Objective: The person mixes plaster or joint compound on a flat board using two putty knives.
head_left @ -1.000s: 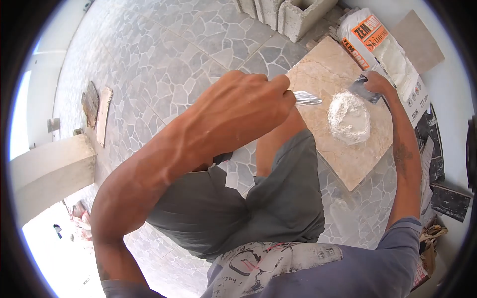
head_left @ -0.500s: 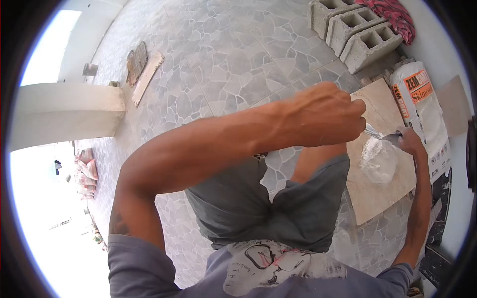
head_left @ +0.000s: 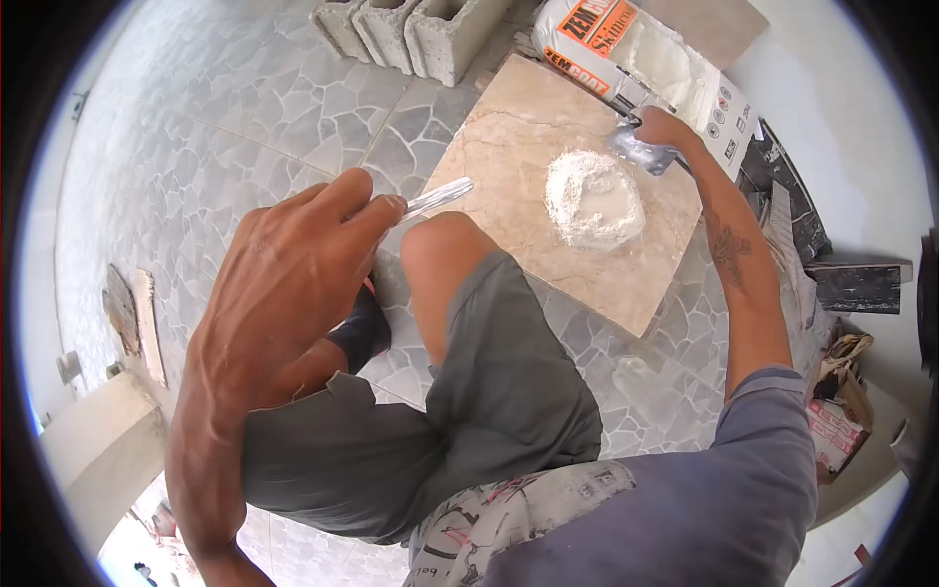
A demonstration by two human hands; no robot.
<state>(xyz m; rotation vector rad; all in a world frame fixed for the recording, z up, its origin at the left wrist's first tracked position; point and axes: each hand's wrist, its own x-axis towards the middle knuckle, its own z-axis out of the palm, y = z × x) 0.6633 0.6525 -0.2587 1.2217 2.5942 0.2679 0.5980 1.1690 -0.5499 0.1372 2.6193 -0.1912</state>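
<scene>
My left hand is closed round the end of a whitish, smeared strip-like tool, held above my knee at the near left edge of a beige marble-look tile. On the tile lies a round mound of white powder with a hollow in its middle. My right hand grips a putty knife with a broad metal blade, just right of the mound and beside the open bag. The blade is tilted and smeared.
An open Zemcoat Skimcoat bag lies behind the tile against the wall. Hollow concrete blocks stand at the top. Dark boards and a torn carton are at the right. Wood pieces lie at the left.
The view has turned toward the tile, bag and mound. My left hand has moved away from over the tile, with the strip-like tool. My right hand still holds the knife near the bag.
</scene>
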